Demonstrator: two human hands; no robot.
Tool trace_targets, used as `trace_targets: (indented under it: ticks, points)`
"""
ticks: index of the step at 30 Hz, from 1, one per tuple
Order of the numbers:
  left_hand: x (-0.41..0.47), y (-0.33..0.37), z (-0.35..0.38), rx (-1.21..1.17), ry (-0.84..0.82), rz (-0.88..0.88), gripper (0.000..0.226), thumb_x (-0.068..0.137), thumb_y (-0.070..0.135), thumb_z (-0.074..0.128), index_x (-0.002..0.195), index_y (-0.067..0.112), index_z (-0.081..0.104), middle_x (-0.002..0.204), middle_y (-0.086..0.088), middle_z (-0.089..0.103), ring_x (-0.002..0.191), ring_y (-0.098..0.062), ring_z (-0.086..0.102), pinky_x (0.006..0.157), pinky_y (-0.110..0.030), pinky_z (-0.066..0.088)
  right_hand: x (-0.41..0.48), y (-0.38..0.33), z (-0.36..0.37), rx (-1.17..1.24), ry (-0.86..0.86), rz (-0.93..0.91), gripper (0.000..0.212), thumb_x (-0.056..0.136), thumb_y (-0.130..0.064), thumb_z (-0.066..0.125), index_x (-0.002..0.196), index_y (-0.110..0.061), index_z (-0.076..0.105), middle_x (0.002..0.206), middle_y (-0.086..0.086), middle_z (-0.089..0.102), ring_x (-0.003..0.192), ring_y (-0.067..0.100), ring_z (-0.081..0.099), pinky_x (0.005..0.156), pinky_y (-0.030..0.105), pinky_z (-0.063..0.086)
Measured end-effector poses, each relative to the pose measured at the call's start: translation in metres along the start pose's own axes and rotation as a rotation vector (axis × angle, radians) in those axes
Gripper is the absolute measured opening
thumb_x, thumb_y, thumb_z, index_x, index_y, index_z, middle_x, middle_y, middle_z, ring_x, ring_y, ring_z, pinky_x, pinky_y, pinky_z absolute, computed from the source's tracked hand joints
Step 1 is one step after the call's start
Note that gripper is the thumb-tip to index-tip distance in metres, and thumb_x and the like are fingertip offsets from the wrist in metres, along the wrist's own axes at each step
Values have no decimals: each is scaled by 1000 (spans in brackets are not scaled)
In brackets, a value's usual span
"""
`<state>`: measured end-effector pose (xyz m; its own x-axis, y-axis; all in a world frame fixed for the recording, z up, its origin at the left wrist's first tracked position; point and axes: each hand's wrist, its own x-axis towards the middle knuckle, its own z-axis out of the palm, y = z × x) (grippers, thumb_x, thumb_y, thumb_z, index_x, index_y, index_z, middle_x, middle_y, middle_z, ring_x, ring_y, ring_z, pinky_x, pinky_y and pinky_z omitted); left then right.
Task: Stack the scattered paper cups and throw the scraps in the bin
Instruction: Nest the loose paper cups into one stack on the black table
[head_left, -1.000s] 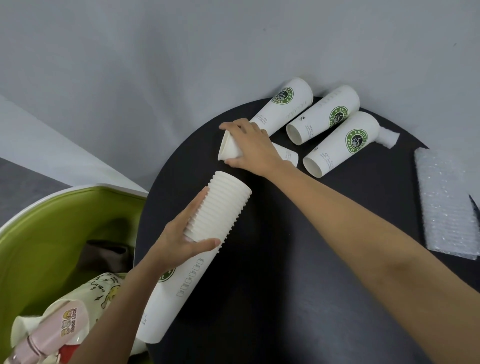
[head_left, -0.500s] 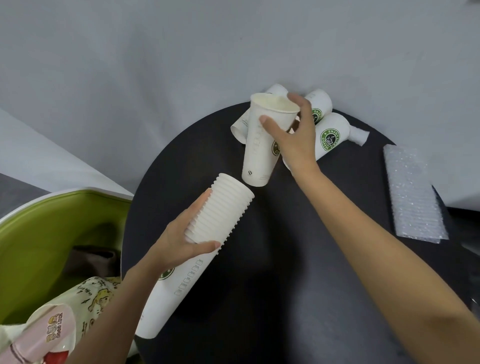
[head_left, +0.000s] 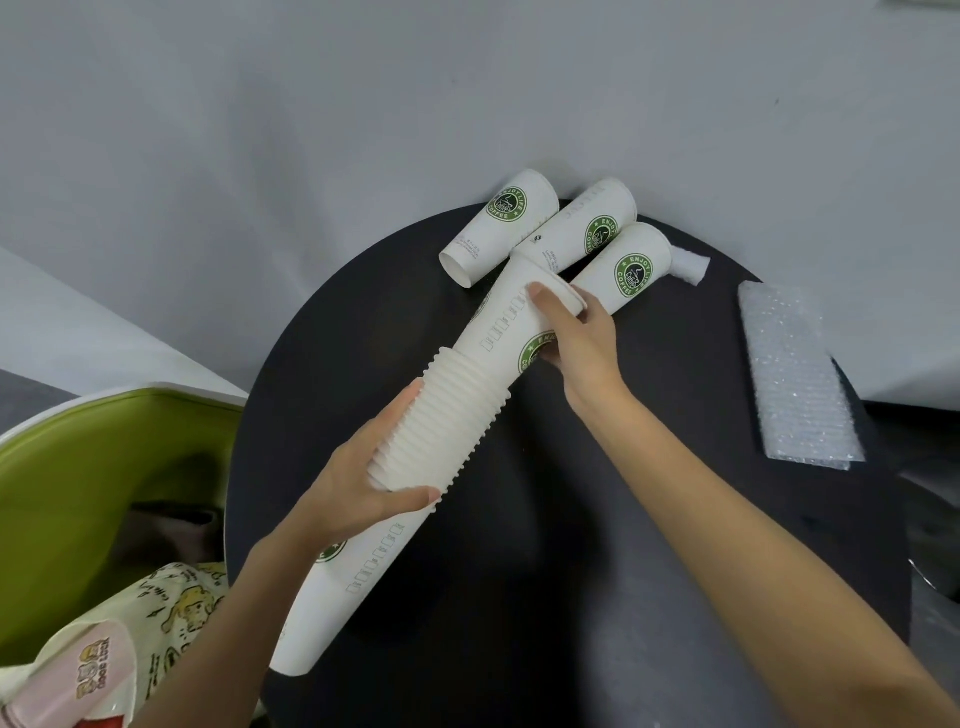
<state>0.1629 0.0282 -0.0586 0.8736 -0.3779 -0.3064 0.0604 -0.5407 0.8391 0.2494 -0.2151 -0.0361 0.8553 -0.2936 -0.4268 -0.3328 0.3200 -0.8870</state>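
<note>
Surface: round black tabletop (head_left: 571, 519)
Left hand (head_left: 358, 488): wraps the ribbed cup stack (head_left: 447, 426), tilted over the left edge
Right hand (head_left: 582, 343): grips a paper cup (head_left: 506, 322) nested in its upper end
Far edge: three loose cups (head_left: 582, 228) lying down, white scrap (head_left: 688, 265) beside
Green bin (head_left: 78, 467): beyond the left edge

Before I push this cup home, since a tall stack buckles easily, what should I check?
1. Left hand grips the stack: ok.
2. Right hand holds the new cup near its rim: ok.
3. New cup lined up with the stack: ok.
4. New cup fully seated: not ok, most of it sticks out.
5. Other cups stacked: not ok, three loose cups lie on the table.
6. Scraps binned: not ok, bubble wrap and white scrap lie on the table; bin stands left.
</note>
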Motion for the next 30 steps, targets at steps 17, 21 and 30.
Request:
trace_targets:
  ticks: [17,21,30]
  points:
    - [6,18,13,-69,-17,26,99,63,52,77,140,65,16,145,41,28,131,12,33,109,-28,35,-39,37,-13,-384,-164,-194,42,92,-40,54,134,-37,47,122,-14,56,100,3,54,97,25,45]
    - [8,19,15,-58,-16,19,100,64,49,78,141,64,16,144,42,28,131,13,32,107,-25,35,-44,39,-13,-384,-222,-347,32,100,-26,44,131,-27,54,123,-11,61,107,8,58,101,30,45]
    - [11,18,14,-60,-55,8,97,68,37,82,134,70,19,137,47,31,125,18,36,90,-9,42,-49,38,-18,-344,-253,-329,26,98,-20,48,115,-13,67,87,3,67,73,10,58,70,26,48]
